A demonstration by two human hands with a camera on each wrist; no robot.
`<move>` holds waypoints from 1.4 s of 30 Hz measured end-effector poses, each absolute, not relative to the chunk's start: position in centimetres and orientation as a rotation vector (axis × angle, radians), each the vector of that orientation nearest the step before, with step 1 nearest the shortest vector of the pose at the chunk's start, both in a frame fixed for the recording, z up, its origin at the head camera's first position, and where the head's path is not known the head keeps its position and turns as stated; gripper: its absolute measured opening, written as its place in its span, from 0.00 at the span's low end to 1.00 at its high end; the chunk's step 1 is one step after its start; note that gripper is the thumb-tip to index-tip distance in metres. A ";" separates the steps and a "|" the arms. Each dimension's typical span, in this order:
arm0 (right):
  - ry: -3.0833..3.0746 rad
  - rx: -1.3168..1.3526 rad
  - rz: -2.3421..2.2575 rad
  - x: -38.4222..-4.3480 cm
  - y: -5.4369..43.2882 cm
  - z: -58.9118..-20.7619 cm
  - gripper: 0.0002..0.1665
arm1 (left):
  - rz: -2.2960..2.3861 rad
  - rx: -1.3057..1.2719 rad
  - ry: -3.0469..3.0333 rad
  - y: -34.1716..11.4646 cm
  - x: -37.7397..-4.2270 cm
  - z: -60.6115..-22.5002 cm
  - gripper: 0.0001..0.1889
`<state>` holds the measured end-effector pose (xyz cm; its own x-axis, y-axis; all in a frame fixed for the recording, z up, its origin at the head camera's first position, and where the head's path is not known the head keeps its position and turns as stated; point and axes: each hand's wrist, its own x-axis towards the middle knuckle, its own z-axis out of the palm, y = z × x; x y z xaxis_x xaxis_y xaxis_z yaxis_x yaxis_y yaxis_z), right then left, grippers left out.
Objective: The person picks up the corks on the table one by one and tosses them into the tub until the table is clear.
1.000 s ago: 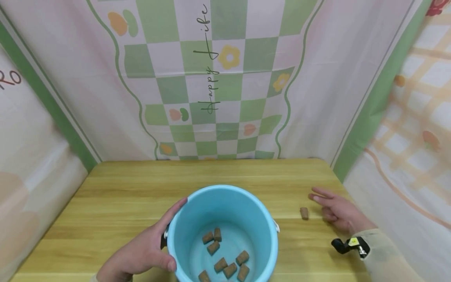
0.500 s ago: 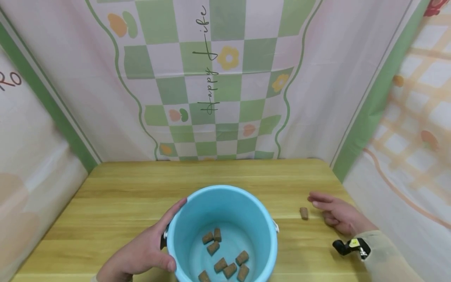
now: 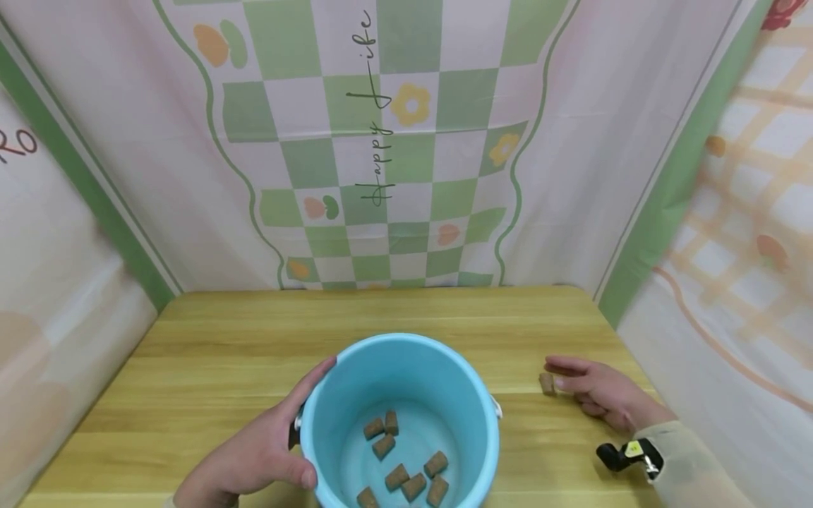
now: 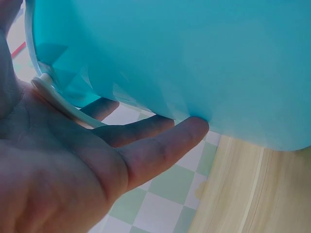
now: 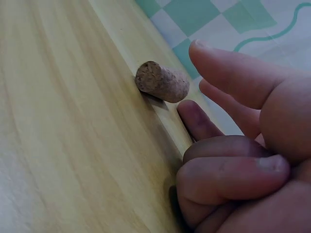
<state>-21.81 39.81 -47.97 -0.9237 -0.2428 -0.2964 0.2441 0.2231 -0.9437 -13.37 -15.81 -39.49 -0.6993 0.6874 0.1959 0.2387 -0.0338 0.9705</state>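
A light blue bucket (image 3: 406,370) stands at the front middle of the table in the head view, with several brown corks (image 3: 396,478) scattered over its bottom. My left hand (image 3: 260,444) holds the bucket's left side, thumb at the near rim. In the left wrist view its fingers (image 4: 165,148) lie against the outer wall, beside the white handle (image 4: 60,102). One single cork (image 5: 163,81) lies on its side on the table to the right of the bucket. My right hand (image 3: 603,395) is right at that cork, thumb and forefinger extended and spread, the other fingers folded in.
The wood-grain table (image 3: 241,331) ends at a checked curtain (image 3: 413,169) behind it. More printed cloth (image 3: 730,296) hangs along the right side and another sheet on the left. A black clip (image 3: 625,455) sits on my right wrist.
My right hand has moved left and toward me, its thumb and forefinger now at the lone cork. The left hand, the bucket and the corks inside have stayed in place.
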 end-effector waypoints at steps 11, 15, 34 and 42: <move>2.181 0.042 -1.640 -21.5 38.9 -47.6 0.42 | 1.793 0.958 1.891 -15.8 -13.3 -39.5 0.57; 2.190 0.068 -1.621 -21.3 38.5 -47.5 0.42 | 1.798 0.959 1.883 -15.7 -13.3 -39.4 0.57; 2.351 0.091 -1.570 -21.4 37.6 -47.5 0.37 | 1.787 0.978 1.901 -15.8 -13.5 -39.7 0.57; 2.363 0.100 -1.579 -21.3 37.5 -47.7 0.36 | 1.787 0.979 1.886 -15.8 -13.4 -39.6 0.57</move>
<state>-21.25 37.54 -47.68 -0.9534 -0.1057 -0.2825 0.2205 0.3945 -0.8920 -13.43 -15.78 -39.56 -0.6936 0.6931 0.1965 0.2338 -0.0415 0.9714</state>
